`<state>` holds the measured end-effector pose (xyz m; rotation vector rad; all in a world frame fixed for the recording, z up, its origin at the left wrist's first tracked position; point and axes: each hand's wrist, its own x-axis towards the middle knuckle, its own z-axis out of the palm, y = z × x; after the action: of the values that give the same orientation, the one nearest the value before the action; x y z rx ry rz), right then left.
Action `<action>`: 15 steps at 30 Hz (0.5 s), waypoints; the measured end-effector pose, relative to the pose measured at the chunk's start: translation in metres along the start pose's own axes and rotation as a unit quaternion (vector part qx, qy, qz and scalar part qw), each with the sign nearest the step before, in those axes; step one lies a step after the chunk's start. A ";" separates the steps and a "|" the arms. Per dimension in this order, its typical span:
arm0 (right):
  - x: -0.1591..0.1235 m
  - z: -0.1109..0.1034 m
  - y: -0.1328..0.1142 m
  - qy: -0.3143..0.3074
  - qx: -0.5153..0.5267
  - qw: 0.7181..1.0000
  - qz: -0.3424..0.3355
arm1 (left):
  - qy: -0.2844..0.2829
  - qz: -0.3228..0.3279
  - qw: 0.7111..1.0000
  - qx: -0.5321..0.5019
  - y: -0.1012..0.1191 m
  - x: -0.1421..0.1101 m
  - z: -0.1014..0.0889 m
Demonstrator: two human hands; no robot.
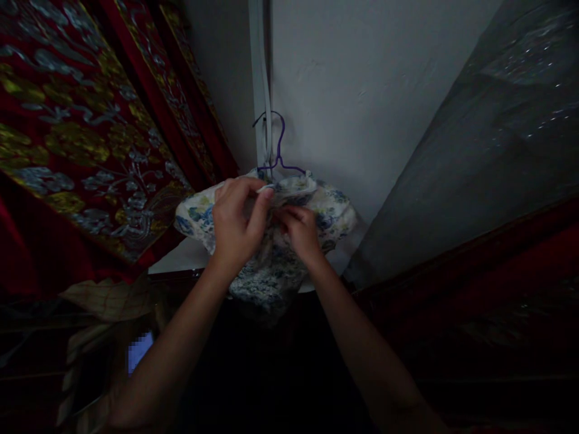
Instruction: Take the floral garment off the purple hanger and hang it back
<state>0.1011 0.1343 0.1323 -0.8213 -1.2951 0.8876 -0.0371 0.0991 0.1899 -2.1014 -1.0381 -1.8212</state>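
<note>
A white garment with a blue and green floral print (337, 212) hangs on a purple wire hanger (279, 144), which is hooked over a white strip on the wall. My left hand (236, 224) pinches the cloth near the collar, fingers closed on it. My right hand (301, 232) grips the front of the same garment just below, fingers curled into the fabric. Both hands meet at the middle of the chest area. The lower part of the garment hangs down into shadow.
A red cloth with gold and silver embroidery (76, 132) hangs at the left. A grey shiny sheet (488, 157) slopes down at the right. The white wall (362, 78) lies behind. Dark furniture and a pale checked cloth (108, 298) lie below left.
</note>
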 end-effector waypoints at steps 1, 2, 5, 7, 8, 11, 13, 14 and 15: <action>-0.003 -0.001 0.009 -0.003 -0.006 1.000 0.017 | 0.041 -0.026 0.999 -0.021 -0.003 0.002 -0.005; -0.010 -0.002 0.017 -0.003 -0.010 0.999 0.032 | 0.083 -0.058 0.994 -0.049 -0.007 0.004 -0.011; -0.042 -0.007 0.031 0.028 -0.001 0.999 0.038 | 0.204 -0.195 0.932 -0.230 -0.032 0.004 -0.041; -0.068 -0.008 0.031 0.052 0.010 0.998 0.027 | 0.233 -0.334 0.821 -0.400 -0.051 -0.008 -0.064; -0.080 -0.007 0.029 0.054 0.016 0.998 0.025 | 0.232 -0.401 0.755 -0.464 -0.060 -0.020 -0.072; -0.106 -0.005 0.025 0.042 0.037 0.997 0.045 | 0.251 -0.502 0.641 -0.524 -0.073 -0.068 -0.081; -0.116 -0.008 0.024 0.042 0.055 0.996 0.063 | 0.261 -0.517 0.632 -0.514 -0.072 -0.105 -0.071; -0.119 -0.012 0.024 0.048 0.066 0.994 0.072 | 0.248 -0.530 0.633 -0.507 -0.070 -0.123 -0.063; -0.123 -0.017 0.025 0.057 0.077 0.992 0.081 | 0.236 -0.539 0.644 -0.488 -0.067 -0.140 -0.053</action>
<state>0.1086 0.0350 0.0547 -0.8519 -1.0579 1.0416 -0.1210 0.0661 0.0532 -0.8325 -1.4492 -3.9322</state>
